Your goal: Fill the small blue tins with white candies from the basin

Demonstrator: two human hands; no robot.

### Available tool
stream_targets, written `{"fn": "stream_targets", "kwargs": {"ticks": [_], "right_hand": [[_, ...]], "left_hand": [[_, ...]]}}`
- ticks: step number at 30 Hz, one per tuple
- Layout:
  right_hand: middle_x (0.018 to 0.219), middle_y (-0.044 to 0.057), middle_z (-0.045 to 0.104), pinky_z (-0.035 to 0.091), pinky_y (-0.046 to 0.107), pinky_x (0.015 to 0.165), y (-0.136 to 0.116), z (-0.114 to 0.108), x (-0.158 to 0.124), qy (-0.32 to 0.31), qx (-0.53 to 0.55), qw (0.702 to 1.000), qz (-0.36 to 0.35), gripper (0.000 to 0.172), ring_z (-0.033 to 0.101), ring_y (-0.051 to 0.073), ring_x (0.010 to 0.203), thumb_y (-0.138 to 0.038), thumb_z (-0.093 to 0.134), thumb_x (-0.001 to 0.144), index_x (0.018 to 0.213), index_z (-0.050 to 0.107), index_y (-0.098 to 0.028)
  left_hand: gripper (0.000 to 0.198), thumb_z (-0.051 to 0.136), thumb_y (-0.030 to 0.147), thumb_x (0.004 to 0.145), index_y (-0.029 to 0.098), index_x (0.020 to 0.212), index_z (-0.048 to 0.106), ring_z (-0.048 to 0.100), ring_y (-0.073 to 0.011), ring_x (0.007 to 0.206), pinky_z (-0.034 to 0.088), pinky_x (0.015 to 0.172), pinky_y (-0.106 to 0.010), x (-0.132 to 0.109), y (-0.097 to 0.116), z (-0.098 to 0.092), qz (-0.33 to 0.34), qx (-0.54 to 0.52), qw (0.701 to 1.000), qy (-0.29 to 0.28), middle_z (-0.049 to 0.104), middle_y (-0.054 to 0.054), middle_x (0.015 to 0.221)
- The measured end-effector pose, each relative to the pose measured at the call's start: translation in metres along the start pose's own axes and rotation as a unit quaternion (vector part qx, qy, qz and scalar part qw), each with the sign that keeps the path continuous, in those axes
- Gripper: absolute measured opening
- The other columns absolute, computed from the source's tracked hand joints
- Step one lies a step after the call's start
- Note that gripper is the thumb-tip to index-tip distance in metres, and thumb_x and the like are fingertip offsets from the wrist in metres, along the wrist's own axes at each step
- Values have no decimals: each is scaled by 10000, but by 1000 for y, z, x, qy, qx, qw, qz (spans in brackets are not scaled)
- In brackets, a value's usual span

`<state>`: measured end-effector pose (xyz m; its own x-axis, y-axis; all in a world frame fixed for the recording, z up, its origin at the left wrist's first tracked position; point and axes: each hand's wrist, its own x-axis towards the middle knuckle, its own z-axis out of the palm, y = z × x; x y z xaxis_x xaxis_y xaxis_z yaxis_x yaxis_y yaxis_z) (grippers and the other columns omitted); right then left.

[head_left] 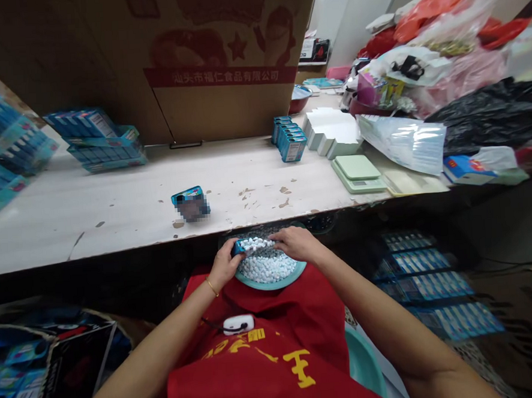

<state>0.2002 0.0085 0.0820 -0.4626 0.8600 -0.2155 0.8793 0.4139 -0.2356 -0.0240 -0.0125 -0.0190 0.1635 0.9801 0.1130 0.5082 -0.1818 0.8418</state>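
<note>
A turquoise bowl (288,282) full of small white pellets (266,268) rests on my lap. Over its far left side, my left hand (225,263) grips a small blue box (238,247) by its end. White pieces form a heap stretching from the box's mouth toward my right hand (294,243). That hand reaches in from the right, its fingers closed at the heap's other end. What they hold is too small and partly hidden to make out.
Ahead is a white table (127,213) with a blue packet (191,203), blue boxes (290,140), white cartons (334,129) and a green scale (358,172). A large cardboard box (224,111) stands behind. Bags (490,113) pile up at right; stacked blue packs (433,279) sit below.
</note>
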Motion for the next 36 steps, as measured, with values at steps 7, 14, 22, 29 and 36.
{"fn": "stream_targets", "kwargs": {"ticks": [7,14,22,29,36], "right_hand": [[879,121,653,441,339,681,-41,-28,5,-29,-130,991,0,272,605,243,807,-297,427,788,913,635,-175],[972,52,644,413,280,739,-18,-41,-20,38,-59,997,34,300,582,191,881,-332,425,818,1061,589,-271],[1041,7,634,427,272,765,24,-13,-38,95,43,992,75,326,576,182,916,-387,419,829,1098,577,-293],[976,14,636,429,240,718,8,-9,-39,109,44,990,74,337,583,160,874,-366,417,837,1137,547,-284],[909,26,609,394,222,604,-26,-29,-34,83,-69,993,52,354,581,143,779,-366,362,857,1181,493,-307]], "left_hand": [[331,542,234,700,179,1025,511,518,-182,917,390,851,-320,1,2,5,-13,-1,1000,0,571,-43,966],[351,626,244,639,196,968,511,525,-155,844,407,804,-292,-12,-9,-1,-63,-181,980,59,566,-7,891],[381,663,247,620,185,952,487,541,-133,830,420,793,-269,-17,0,13,-104,-340,930,94,570,0,878],[405,672,235,606,178,962,489,549,-148,834,432,788,-291,-4,15,9,-86,-353,929,71,579,-9,879],[352,621,240,660,184,990,513,534,-159,850,421,791,-280,1,36,-9,-46,-258,963,67,573,-26,924]]}}
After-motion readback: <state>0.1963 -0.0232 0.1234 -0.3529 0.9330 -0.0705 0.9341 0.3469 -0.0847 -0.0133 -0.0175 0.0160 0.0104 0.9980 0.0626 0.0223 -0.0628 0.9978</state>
